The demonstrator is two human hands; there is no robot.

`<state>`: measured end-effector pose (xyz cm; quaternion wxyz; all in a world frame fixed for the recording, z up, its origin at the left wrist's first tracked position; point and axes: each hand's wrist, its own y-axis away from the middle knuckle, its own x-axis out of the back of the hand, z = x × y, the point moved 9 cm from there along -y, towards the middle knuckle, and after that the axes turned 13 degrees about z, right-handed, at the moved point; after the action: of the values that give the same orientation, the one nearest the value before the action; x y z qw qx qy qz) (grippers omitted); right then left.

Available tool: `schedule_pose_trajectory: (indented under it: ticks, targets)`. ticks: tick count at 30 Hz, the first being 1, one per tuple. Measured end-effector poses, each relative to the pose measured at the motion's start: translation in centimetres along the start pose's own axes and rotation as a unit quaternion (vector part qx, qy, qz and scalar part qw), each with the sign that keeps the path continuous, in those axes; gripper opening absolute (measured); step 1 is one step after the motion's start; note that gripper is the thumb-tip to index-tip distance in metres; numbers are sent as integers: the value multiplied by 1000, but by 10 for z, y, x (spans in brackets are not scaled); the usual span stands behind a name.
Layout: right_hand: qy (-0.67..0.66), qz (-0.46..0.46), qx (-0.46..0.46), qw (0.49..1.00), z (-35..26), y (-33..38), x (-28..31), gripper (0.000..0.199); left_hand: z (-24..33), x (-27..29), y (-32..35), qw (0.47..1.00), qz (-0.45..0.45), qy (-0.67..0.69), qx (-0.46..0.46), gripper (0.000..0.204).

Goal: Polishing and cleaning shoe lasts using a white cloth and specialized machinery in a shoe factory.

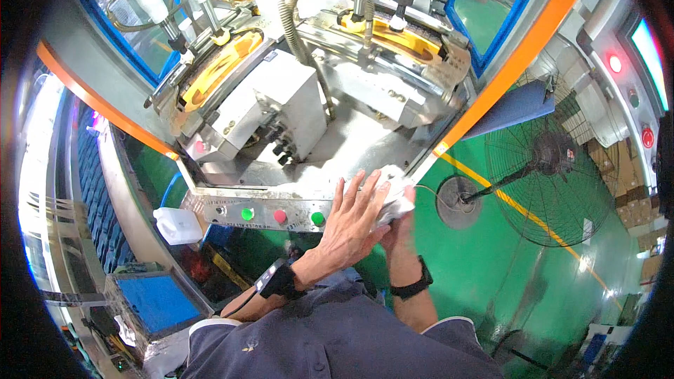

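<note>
A crumpled white cloth is between my hands, in front of the machine's front edge. My left hand lies against the cloth's left side with its fingers stretched out and slightly apart. Behind and below the cloth, my right hand grips it; most of its fingers are hidden. Just left of my left hand runs a metal control panel with green and red push buttons. Past it, the machine's metal bed carries two fixtures with yellow parts.
Orange-edged frames flank the machine opening. On the right, a black floor fan stands on the green floor, near a control screen. A white plastic jug and a blue-topped box sit at left.
</note>
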<state>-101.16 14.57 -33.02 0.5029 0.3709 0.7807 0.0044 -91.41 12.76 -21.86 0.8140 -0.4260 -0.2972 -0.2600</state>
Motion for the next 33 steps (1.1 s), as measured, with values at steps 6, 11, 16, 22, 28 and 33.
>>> schedule_pose_trajectory:
  ticks: [6,11,16,22,28,33]
  targets:
    - [-72,-45,167,982,-96,-123,-14,35,-43,10,61,989,8,124,83,70]
    - [-34,105,176,978,-45,-273,0,23,-136,30,191,953,88,132,257,45]
    - [29,146,97,984,100,-340,6,21,-216,85,355,882,230,33,411,33]
    - [-177,-125,-108,970,238,-285,-24,27,-208,107,537,769,354,-17,532,29]
    - [-103,-163,-19,981,250,-244,-5,15,-194,72,550,789,333,16,516,29]
    - [-334,-243,-193,890,262,-231,-18,24,-188,54,557,770,376,2,515,28]
